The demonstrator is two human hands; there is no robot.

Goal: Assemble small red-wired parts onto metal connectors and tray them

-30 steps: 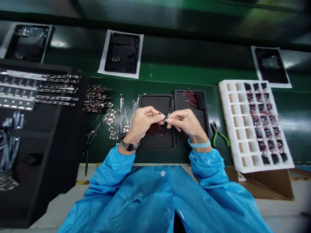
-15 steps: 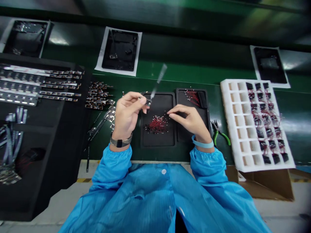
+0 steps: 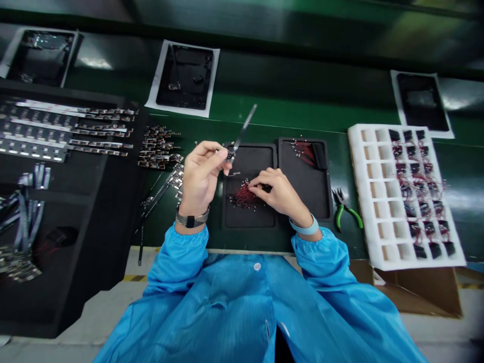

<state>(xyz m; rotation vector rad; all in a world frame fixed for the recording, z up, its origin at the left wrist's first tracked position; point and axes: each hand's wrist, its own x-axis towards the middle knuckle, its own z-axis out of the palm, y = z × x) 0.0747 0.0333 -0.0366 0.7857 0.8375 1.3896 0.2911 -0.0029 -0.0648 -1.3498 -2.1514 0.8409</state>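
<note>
My left hand (image 3: 203,174) pinches a small circuit board with a flat strip cable (image 3: 245,126) that points up and to the right. It is raised over the left edge of a black tray (image 3: 251,222). In that tray lies a pile of small parts with red and black wires (image 3: 242,195). My right hand (image 3: 278,191) is at the right side of the pile, its thumb and index finger closed together at the wires; what lies between the fingertips is too small to make out.
A second black tray (image 3: 325,201) holds red-wired black parts. Green-handled pliers (image 3: 346,210) and a white foam tray (image 3: 368,259) are to the right. Circuit boards (image 3: 157,146) lie at left, beside a black stand (image 3: 96,217). Device housings (image 3: 185,75) rest farther back.
My right hand has moved left and down to the wire pile, and its fingers have closed. My left hand still holds the board, whose strip has stopped blurring. The view has shifted slightly.
</note>
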